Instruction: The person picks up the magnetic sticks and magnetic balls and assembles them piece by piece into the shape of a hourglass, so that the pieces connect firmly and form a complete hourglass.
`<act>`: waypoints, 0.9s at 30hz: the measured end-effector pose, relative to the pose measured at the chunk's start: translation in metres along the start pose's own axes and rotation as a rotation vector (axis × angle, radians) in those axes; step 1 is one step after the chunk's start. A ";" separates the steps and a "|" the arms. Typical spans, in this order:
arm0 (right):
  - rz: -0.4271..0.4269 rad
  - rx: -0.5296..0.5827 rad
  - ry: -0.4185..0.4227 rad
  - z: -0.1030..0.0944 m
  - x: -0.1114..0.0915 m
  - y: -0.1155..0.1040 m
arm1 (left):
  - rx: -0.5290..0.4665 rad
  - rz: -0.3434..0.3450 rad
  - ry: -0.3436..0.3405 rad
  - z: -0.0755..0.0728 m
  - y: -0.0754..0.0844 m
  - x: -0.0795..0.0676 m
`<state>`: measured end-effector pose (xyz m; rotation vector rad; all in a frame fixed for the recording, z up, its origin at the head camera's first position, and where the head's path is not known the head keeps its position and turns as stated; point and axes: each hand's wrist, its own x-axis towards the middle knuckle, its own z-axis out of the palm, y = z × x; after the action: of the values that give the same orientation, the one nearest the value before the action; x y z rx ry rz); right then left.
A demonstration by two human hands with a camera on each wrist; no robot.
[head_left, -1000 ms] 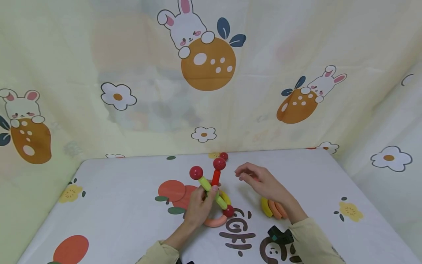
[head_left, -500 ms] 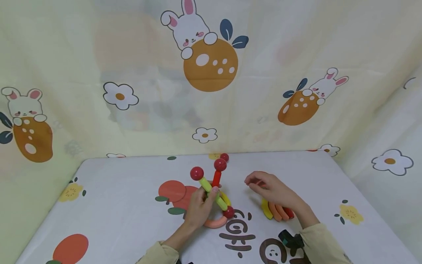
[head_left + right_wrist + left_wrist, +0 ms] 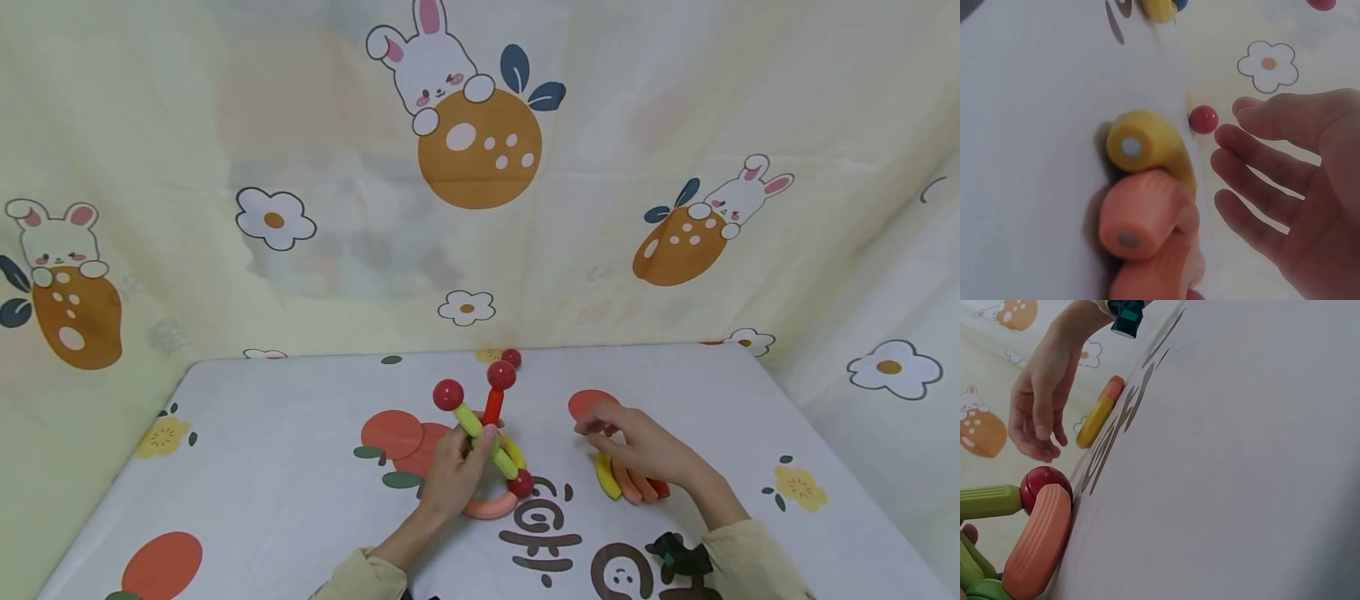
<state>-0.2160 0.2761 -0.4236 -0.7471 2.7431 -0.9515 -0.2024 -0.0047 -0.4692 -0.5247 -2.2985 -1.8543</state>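
My left hand (image 3: 453, 473) grips a magnetic stick-and-ball structure by its sticks. It has light green sticks (image 3: 504, 461), a red stick (image 3: 493, 407), red balls (image 3: 448, 395) and a salmon curved stick (image 3: 1038, 547) resting low at the table. A green ball (image 3: 988, 590) shows at its base in the left wrist view. My right hand (image 3: 637, 442) hovers just above a row of curved sticks, fingers loosely bent and holding nothing. In that row lie a yellow curved stick (image 3: 1175, 150), salmon ones (image 3: 1147, 209) and a red one (image 3: 661, 488), side by side.
A single red ball (image 3: 512, 358) sits at the table's back edge, behind the structure. The printed tablecloth (image 3: 262, 483) meets a hanging cloth backdrop (image 3: 337, 267). A dark wrist device (image 3: 678, 557) shows by the right sleeve.
My right hand has moved right and toward me, from beside the structure to over the curved sticks. The left hand and the structure stay nearly still.
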 end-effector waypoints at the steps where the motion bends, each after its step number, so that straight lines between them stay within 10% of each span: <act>1: 0.006 0.004 -0.006 0.000 -0.001 0.001 | 0.005 0.001 0.000 0.000 0.000 0.000; 13: 0.024 0.110 -0.224 0.001 -0.008 0.019 | 0.000 0.008 0.004 0.000 0.000 0.000; 27: -0.009 0.067 -0.224 0.003 -0.006 0.021 | 0.008 0.009 0.008 0.000 0.000 0.000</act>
<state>-0.2188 0.2915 -0.4387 -0.8026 2.5054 -0.8966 -0.2024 -0.0051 -0.4695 -0.5242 -2.2943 -1.8386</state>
